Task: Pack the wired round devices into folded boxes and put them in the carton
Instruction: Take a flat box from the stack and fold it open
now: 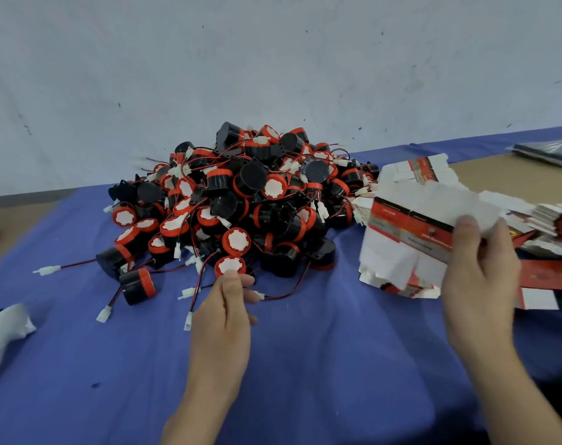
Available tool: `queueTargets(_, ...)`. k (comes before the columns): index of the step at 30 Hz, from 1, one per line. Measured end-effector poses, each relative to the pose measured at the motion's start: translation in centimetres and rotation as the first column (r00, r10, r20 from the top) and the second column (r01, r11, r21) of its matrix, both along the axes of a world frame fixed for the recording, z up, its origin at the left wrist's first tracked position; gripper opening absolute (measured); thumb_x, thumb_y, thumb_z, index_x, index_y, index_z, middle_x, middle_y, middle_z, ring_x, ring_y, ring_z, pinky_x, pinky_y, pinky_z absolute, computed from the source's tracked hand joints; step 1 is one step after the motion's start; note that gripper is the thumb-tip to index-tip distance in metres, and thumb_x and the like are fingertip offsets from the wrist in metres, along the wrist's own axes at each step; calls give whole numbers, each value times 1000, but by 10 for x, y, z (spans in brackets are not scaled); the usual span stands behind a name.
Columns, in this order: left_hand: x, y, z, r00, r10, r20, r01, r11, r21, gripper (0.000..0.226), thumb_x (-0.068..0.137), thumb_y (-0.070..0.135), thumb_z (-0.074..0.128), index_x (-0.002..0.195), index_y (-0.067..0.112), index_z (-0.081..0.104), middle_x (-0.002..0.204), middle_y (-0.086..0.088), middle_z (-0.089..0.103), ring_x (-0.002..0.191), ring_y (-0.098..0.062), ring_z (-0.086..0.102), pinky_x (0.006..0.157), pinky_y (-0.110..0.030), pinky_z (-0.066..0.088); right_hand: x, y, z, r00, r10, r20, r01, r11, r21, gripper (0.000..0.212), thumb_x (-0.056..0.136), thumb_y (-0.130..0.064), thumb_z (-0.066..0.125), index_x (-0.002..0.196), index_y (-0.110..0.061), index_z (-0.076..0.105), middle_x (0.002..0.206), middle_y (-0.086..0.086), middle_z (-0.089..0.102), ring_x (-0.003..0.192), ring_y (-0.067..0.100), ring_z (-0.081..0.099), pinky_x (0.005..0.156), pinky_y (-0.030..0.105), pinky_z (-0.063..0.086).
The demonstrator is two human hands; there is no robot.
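Note:
A big heap of round black devices with red rims, white faces and red-black wires lies on the blue cloth. My left hand reaches to the heap's front edge and pinches one device at its lower rim. My right hand grips a flat red-and-white box blank, lifted and blurred above a stack of more blanks. No carton is in view.
More flat blanks spread along the right side of the table. A white bundle lies at the left edge, and a dark plastic bag sits at the far right. A white wall rises behind the heap.

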State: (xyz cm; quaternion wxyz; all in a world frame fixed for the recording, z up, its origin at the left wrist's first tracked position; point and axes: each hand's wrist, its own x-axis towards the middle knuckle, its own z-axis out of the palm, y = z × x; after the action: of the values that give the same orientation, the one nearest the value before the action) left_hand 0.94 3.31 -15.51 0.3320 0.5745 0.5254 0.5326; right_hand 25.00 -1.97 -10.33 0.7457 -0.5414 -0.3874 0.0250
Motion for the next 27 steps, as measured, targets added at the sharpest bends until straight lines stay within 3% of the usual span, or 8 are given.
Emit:
queueTargets(3, 3, -2, 7, 995, -33, 93, 31, 999, 18, 36, 106, 43, 31, 101, 32, 64, 86, 12, 71, 70, -10, 65, 69, -36, 53, -6, 5, 4, 893, 260, -369, -258, 965, 56, 19, 104, -28, 52, 95, -30, 69, 91, -18, 75, 83, 0, 70, 68, 19, 55)
queueTargets(6, 4, -4, 9, 986, -95, 138, 94, 995, 11, 37, 99, 51, 33, 109, 31, 63, 94, 13, 71, 82, -9, 67, 78, -34, 55, -18, 12, -3, 771, 366, -521, -465, 883, -66, 23, 101, -28, 58, 85, -28, 75, 80, -8, 76, 78, 12, 73, 78, 38, 55)
queueTargets(10, 1, -6, 9, 975, -188, 117, 193, 981, -32, 28, 99, 51, 40, 119, 42, 58, 106, 25, 69, 97, 6, 64, 80, -15, 51, -46, 22, -16, 688, 497, -528, -656, 737, -161, 41, 102, -28, 55, 69, -37, 78, 81, 1, 76, 78, 17, 74, 74, 37, 58)
queueTargets(14, -1, -8, 12, 955, -266, 129, 275, 960, -54, 21, 103, 35, 48, 107, 47, 66, 101, 25, 72, 90, 7, 67, 66, -5, 47, -67, 27, -27, 669, 565, -482, -728, 629, -273, 29, 103, -30, 53, 86, -26, 76, 91, 4, 77, 86, 19, 74, 79, 38, 57)
queueTargets(16, -2, -8, 13, 955, -253, 154, 265, 962, -61, 22, 104, 33, 49, 107, 46, 66, 101, 21, 74, 91, 3, 69, 66, -10, 50, -72, 30, -31, 702, 550, -453, -702, 640, -311, 23, 103, -31, 53, 93, -21, 71, 93, 2, 76, 88, 14, 72, 78, 31, 56)
queueTargets(20, -3, -9, 14, 967, -185, 173, 190, 982, -14, 23, 105, 33, 46, 115, 47, 60, 106, 23, 72, 97, 3, 67, 73, -16, 51, -82, 34, -36, 825, 513, -238, -566, 746, -352, 20, 103, -32, 54, 119, -44, 51, 101, -18, 68, 90, -7, 64, 68, 8, 48)
queueTargets(23, -2, -11, 17, 962, -199, 190, 194, 980, 45, 26, 105, 28, 48, 119, 46, 60, 107, 25, 71, 99, 5, 66, 73, -9, 50, -87, 31, -41, 840, 520, -152, -539, 774, -333, 39, 97, -42, 56, 132, -49, 40, 106, -37, 59, 99, -9, 60, 76, 10, 49)
queueTargets(27, -1, -18, 25, 931, -326, 163, 316, 945, 85, 30, 100, 28, 59, 112, 56, 62, 114, 24, 70, 104, 2, 66, 81, -8, 48, -94, 29, -43, 780, 599, -180, -623, 718, -312, 60, 84, -56, 56, 142, -43, 44, 112, -31, 63, 107, -10, 60, 87, 14, 49)
